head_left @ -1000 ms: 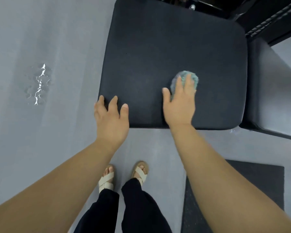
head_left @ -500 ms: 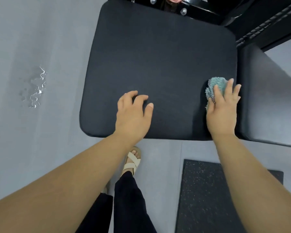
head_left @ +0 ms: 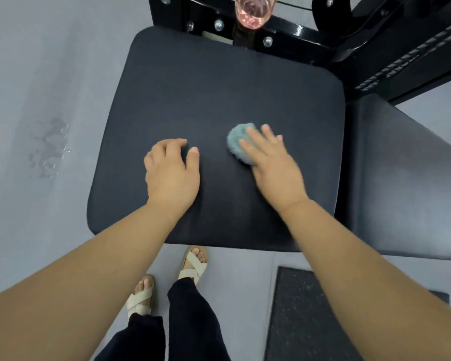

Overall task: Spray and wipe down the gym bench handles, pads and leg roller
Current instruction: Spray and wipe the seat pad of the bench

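While the right hand (head_left: 274,165) lies flat on the teal cloth (head_left: 236,142), fingers nearly straight and pressing it down so that only its far left part shows past the fingertips, the cloth sits on the dark padded surface (head_left: 219,82) a little right of the middle, about halfway between the near and far edges. Just to its left, apart from it, the left hand (head_left: 171,173) rests on the same surface with fingers loosely curled, tips down, holding nothing; it looks like a brace rather than a working hand. That gap is what the next stroke likely turns on: a sweep toward the left edge would run straight into the left hand unless it lifts or slides aside, whereas the way to the far edge, under the black frame (head_left: 284,35), and to the right edge lies open. Beyond the right edge the back pad (head_left: 401,178) stretches away, its long axis running rightward, and the right hand is plainly the nearer one to it. The wiping of this surface seems under way, with handles and leg roller out of sight. A wet patch (head_left: 50,147) shows on the floor off the left edge.
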